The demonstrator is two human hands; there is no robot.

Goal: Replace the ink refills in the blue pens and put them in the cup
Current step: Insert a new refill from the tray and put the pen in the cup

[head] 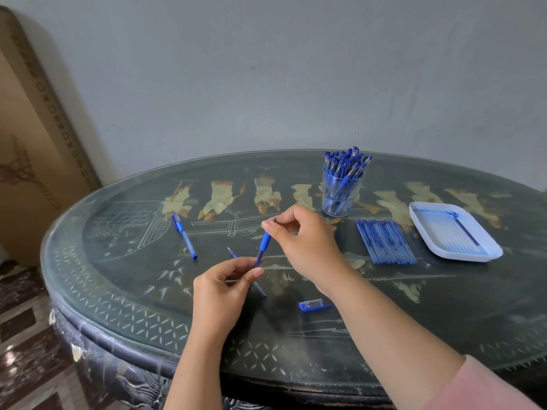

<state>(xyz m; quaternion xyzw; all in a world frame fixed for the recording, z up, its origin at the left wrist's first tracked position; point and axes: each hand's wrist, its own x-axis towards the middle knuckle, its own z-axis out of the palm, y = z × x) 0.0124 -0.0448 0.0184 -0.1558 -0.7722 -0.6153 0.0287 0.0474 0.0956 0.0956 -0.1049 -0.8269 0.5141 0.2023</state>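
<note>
My left hand (220, 287) grips the lower end of a blue pen barrel (262, 247), held tilted above the table. My right hand (299, 235) pinches the pen's metal tip end at the top. A loose blue refill (232, 254) lies on the table under my left hand, partly hidden by it. A blue pen cap (312, 305) lies near my right forearm. A capped blue pen (185, 236) lies to the left. A clear cup (340, 196) at the back holds several blue pens.
A row of several blue refills (384, 245) lies right of my hands. A white tray (453, 232) with used refills sits at the far right. The dark oval table (118, 291) has a rounded front edge. A cardboard panel (29, 128) leans at the left wall.
</note>
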